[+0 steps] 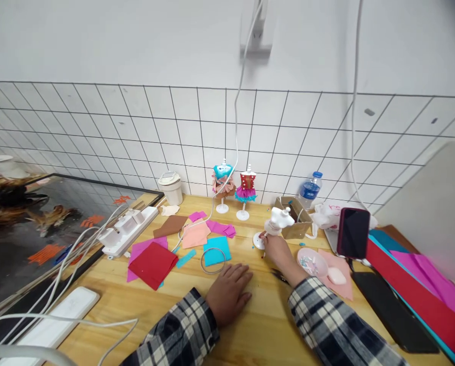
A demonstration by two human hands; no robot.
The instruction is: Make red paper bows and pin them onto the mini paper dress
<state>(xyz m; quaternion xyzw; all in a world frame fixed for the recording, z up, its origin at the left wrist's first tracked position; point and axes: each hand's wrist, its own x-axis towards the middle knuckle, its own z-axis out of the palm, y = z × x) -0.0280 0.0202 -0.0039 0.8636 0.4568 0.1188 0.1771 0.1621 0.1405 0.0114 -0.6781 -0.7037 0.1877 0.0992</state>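
My right hand (279,252) is closed around the stem of a small white dress-form mannequin (282,217), near its round base. The mannequin leans to the right and wears no cloth on its torso. Flat on the wooden table rests my left hand (229,295), fingers stretched out and nothing in it. Just beyond it, a metal ring (212,273) overlaps a folded turquoise cloth piece (223,245). Two dressed mannequins stand against the wall: one in a turquoise top (223,173), the other in a red top with a magenta skirt (246,193).
Cloth pieces, including a red square (154,265), lie on the left. A white power strip (130,231) and cables run beside them. To the right are a cardboard box (298,230), a water bottle (310,189), a pink bowl (312,262) and a phone (353,233).
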